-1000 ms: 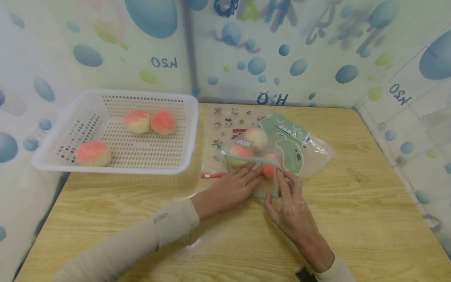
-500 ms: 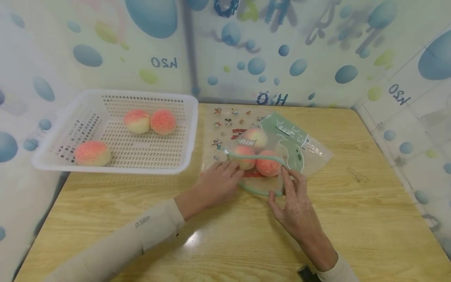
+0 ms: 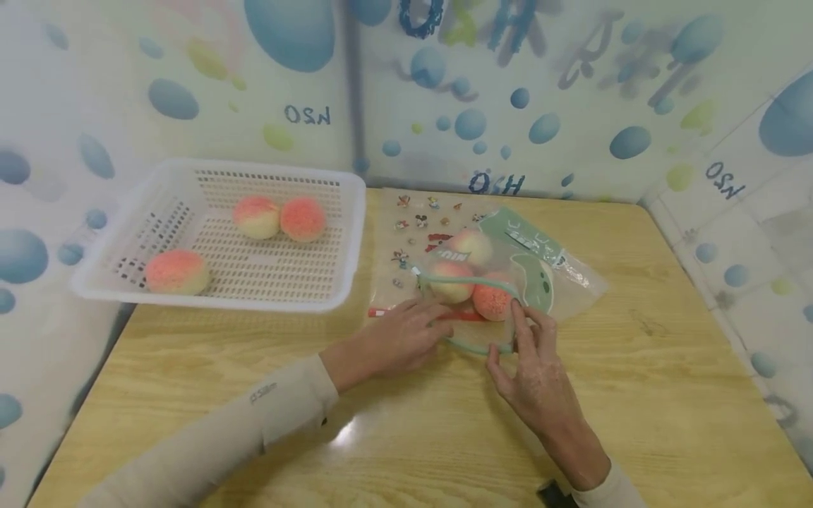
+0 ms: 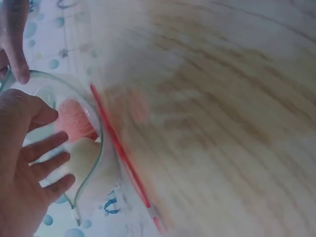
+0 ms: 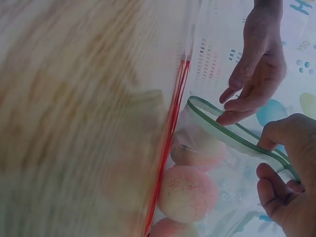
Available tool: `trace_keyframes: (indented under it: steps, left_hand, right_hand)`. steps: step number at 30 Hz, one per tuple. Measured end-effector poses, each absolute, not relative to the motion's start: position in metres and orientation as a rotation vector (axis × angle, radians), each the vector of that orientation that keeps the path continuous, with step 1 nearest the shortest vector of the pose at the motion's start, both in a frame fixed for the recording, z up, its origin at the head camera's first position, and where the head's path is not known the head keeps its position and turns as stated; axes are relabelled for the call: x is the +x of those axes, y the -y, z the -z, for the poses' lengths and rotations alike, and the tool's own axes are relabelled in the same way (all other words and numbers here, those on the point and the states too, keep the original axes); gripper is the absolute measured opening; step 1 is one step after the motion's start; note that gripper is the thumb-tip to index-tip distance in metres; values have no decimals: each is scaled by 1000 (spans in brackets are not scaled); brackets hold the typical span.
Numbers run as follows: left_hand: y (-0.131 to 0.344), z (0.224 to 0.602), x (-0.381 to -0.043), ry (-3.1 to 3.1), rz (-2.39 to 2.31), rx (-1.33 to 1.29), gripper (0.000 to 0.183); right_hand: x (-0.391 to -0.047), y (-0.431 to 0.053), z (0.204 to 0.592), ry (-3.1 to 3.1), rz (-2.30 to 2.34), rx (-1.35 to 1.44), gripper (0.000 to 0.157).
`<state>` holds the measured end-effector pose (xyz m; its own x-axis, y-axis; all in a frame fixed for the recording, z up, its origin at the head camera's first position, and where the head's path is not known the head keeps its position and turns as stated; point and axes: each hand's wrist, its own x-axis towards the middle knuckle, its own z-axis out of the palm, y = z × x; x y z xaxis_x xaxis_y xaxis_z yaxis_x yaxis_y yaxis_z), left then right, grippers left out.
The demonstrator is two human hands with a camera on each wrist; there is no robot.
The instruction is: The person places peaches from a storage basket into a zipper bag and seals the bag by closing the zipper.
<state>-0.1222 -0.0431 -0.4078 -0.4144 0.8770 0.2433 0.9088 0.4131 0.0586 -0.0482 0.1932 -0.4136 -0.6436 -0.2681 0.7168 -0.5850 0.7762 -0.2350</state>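
A clear zip bag with a green zip edge and a green print (image 3: 533, 279) lies in the middle of the table, its mouth parted toward the person. Inside sit three pink-and-cream peaches, a reddish one (image 3: 492, 302) nearest the mouth; the right wrist view shows a paler peach (image 5: 187, 193) too. My right hand (image 3: 533, 377) pinches the right end of the zip edge between thumb and fingers. My left hand (image 3: 403, 337) is at the left front of the mouth, fingers spread and loosely bent in the left wrist view, holding nothing.
Beneath the green-zip bag lies a flat clear bag (image 3: 401, 224) with cartoon prints and a red zip. At the left, a white perforated basket (image 3: 352, 247) holds three peaches, one (image 3: 178, 272) near its front. A patterned wall (image 3: 305, 152) stands behind the table.
My left hand has drawn back left from over the bag's mouth, then shifted slightly right. The mouth now gapes wider, baring the reddish peach. My right hand keeps its pinch.
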Motion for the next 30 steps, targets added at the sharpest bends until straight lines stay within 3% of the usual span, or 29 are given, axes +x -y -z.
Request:
trace_keyframes:
  steps: [8,22,30]
  left_hand:
    - [46,398,-120,2419,336,-1609,20]
    - [74,367,-116,2320,311,-1649,35]
    - [97,353,-127,2286,298,-1586,34]
  right_hand:
    - [-49,-196,412,2291,-592,641,65]
    - [-45,-199,412,2321,-636,620,67]
    - [-48,-199,414,2273,-617,627,64]
